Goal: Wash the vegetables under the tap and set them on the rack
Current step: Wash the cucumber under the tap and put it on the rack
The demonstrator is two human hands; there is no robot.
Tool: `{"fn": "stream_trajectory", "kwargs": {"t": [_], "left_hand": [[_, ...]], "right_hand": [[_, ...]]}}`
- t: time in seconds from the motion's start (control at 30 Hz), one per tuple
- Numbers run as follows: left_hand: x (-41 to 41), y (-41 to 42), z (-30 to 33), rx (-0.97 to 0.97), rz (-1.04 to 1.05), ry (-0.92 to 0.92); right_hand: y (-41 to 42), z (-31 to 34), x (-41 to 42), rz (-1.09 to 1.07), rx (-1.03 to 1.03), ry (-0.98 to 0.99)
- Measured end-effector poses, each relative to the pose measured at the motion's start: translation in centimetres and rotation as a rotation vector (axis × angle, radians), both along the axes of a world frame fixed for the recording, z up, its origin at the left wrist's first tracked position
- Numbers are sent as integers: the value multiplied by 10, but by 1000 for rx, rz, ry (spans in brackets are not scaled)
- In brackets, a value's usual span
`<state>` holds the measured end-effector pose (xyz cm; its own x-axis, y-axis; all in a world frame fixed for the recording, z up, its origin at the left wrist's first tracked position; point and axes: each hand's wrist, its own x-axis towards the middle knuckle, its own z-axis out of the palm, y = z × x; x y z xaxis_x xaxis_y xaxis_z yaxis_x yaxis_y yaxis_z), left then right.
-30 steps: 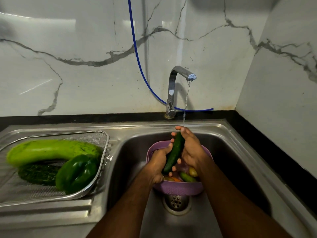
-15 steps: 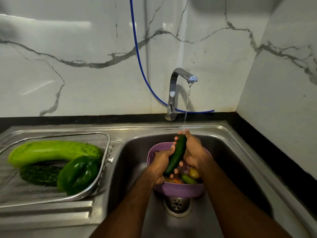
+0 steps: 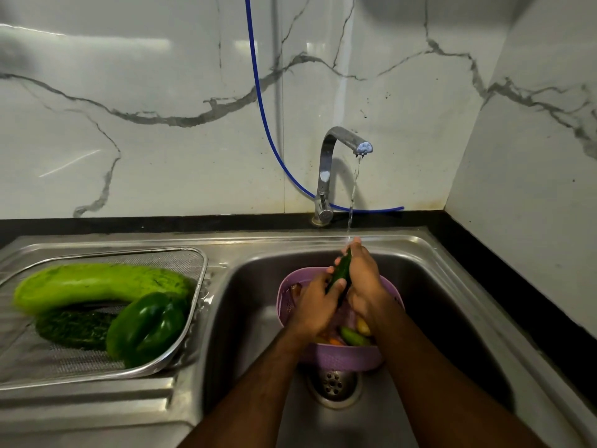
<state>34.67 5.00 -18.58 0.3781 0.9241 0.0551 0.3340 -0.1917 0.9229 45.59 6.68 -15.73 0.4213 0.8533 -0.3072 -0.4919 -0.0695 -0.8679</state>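
Observation:
Both hands hold a dark green cucumber [image 3: 341, 270] upright under the running tap [image 3: 336, 163], above a purple basket [image 3: 339, 358] in the sink [image 3: 255, 318]. My left hand [image 3: 315, 302] grips its lower part and my right hand [image 3: 363, 276] wraps its upper part; water falls on the fingertips. Several more vegetables [image 3: 352, 336] lie in the basket, partly hidden by my hands. On the wire rack [image 3: 197, 286] at the left rest a long pale green gourd [image 3: 93, 282], a bitter gourd [image 3: 71, 328] and a green bell pepper [image 3: 148, 328].
A blue hose [image 3: 258, 92] hangs down the marble wall and runs behind the tap. The drain [image 3: 332, 384] sits just in front of the basket. A black counter strip [image 3: 504, 286] borders the sink on the right.
My hands have closed further round the cucumber, so less of it shows. The rack's vegetables have not moved.

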Motion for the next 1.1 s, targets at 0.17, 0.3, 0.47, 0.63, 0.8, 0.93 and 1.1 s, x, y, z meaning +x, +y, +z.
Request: {"fn": "stream_trajectory", "kwargs": {"t": [0.17,0.3,0.47,0.63,0.8,0.93,1.1], "left_hand": [[0,-4,12,-453,-55,-359],[0,2,6,-403,3,-330],[2,12,-8,55,84,122],[3,3,-3,50,-48,82],[16,16,0,130,-7,30],[30,24,-8,231,63,30],[28,27,-16,384,7,97]], "right_hand": [[-9,3,8,119,112,123],[-5,0,4,201,73,5],[1,-3,0,96,16,-368],[0,0,-1,-34,180,-400],[3,4,6,-152,246,-257],[4,-3,11,-117,212,-187],[7,1,7,-175,220,-152]]}}
